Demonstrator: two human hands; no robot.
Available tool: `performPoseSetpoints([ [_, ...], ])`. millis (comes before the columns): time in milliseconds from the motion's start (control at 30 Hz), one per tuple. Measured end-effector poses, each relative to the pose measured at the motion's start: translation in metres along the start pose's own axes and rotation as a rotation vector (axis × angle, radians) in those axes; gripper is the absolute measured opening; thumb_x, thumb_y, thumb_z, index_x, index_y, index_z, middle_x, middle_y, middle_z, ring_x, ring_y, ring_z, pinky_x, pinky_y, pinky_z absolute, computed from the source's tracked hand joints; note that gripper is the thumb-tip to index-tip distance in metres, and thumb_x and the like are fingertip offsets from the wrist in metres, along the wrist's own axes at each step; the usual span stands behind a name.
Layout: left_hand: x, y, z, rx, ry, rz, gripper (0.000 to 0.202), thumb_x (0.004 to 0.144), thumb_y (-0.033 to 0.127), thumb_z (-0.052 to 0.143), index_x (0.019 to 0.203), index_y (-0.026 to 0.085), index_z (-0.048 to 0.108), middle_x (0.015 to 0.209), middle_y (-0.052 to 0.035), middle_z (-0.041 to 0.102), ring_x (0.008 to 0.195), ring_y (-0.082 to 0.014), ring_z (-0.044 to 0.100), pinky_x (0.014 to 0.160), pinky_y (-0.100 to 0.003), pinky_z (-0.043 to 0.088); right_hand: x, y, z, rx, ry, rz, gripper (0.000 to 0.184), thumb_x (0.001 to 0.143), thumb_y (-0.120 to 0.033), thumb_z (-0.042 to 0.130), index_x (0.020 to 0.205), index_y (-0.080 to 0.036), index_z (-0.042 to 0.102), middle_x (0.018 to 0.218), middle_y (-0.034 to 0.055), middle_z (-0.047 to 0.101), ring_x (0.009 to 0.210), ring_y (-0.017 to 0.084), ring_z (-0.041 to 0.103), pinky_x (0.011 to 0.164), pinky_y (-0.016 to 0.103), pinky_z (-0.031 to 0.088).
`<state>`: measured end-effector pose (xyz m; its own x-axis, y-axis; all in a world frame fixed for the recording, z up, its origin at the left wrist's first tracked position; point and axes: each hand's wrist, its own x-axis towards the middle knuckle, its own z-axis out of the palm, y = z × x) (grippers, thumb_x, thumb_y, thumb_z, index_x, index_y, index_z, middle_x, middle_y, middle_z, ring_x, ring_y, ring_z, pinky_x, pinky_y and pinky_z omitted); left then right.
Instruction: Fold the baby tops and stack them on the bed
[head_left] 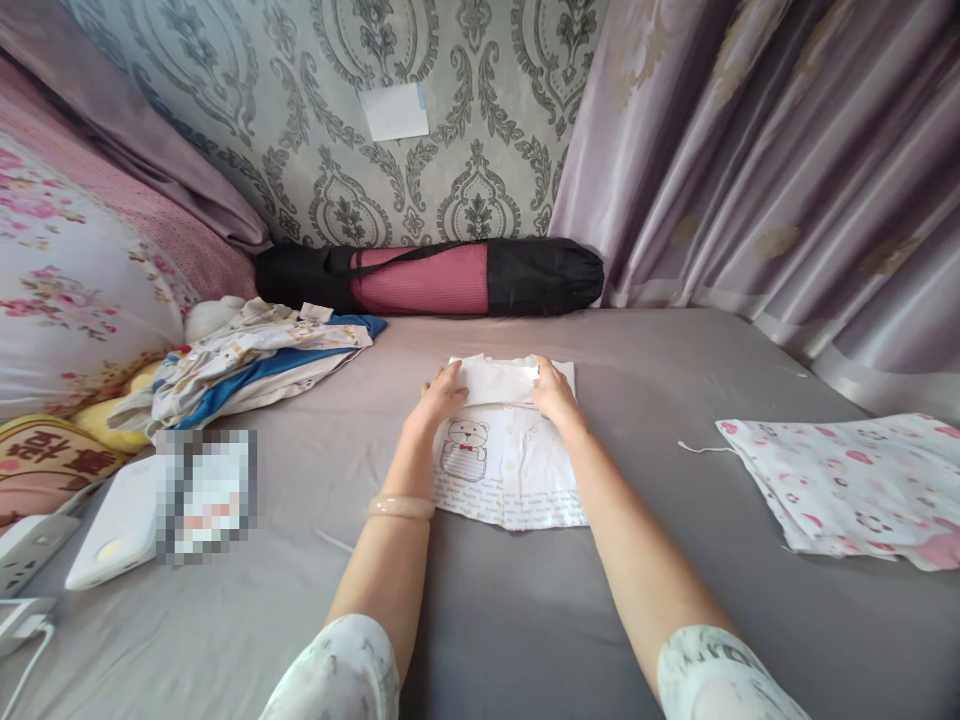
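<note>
A small white baby shirt [517, 475] lies on the grey sheet in front of me. It carries a line-drawn bear with a red bow and rows of small lettering near its lower edge. The upper part is turned over into a flat white band across the top. My left hand [445, 390] grips the left side of this band, its fingers curled round the cloth. At the right side my right hand [553, 385] pinches the band, thumb inward. The fingertips of both hands are partly hidden by the cloth.
Left of the shirt is a pile of crumpled clothes [262, 365], with a white device [124, 525] and a power strip [34, 550] nearer me. A folded heart-print cloth [847, 485] lies right. A black and pink rolled bag [427, 278] lies along the wall.
</note>
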<state>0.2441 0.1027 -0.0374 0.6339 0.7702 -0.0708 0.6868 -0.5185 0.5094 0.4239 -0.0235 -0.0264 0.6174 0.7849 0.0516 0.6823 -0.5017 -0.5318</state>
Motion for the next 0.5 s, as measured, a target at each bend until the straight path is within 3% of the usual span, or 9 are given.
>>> performPoseSetpoints([
  [233,-0.005,0.010,-0.007,0.015,-0.017,-0.059,0.065,0.088,0.013,0.042,0.151,0.021,0.030,0.159,-0.0131,0.031,0.150,-0.0264,0.019,0.119,-0.056,0.017,-0.002,0.005,0.001,-0.191,0.158,-0.041,0.059,0.081,0.000,0.040,0.139,-0.006,0.046,0.142,0.0217,0.050,0.129,0.030,0.050,0.107,0.043,0.037],
  [367,-0.011,0.030,-0.010,0.038,0.122,-0.007,0.058,0.090,0.012,0.037,0.148,0.021,0.037,0.157,-0.0122,0.036,0.148,-0.0247,0.024,0.117,-0.057,0.022,-0.005,-0.004,0.003,-0.243,0.199,-0.166,0.053,0.090,-0.008,0.036,0.142,-0.005,0.043,0.152,0.0221,0.038,0.143,0.030,0.033,0.115,0.050,0.023],
  [500,-0.011,0.048,0.002,0.079,0.238,0.144,0.052,0.094,0.015,0.034,0.144,0.023,0.042,0.154,-0.0084,0.042,0.147,-0.0216,0.029,0.118,-0.052,0.024,-0.012,-0.020,0.011,-0.228,0.115,-0.314,0.050,0.099,-0.023,0.030,0.146,-0.009,0.041,0.158,0.0157,0.031,0.148,0.027,0.022,0.119,0.050,0.012],
])
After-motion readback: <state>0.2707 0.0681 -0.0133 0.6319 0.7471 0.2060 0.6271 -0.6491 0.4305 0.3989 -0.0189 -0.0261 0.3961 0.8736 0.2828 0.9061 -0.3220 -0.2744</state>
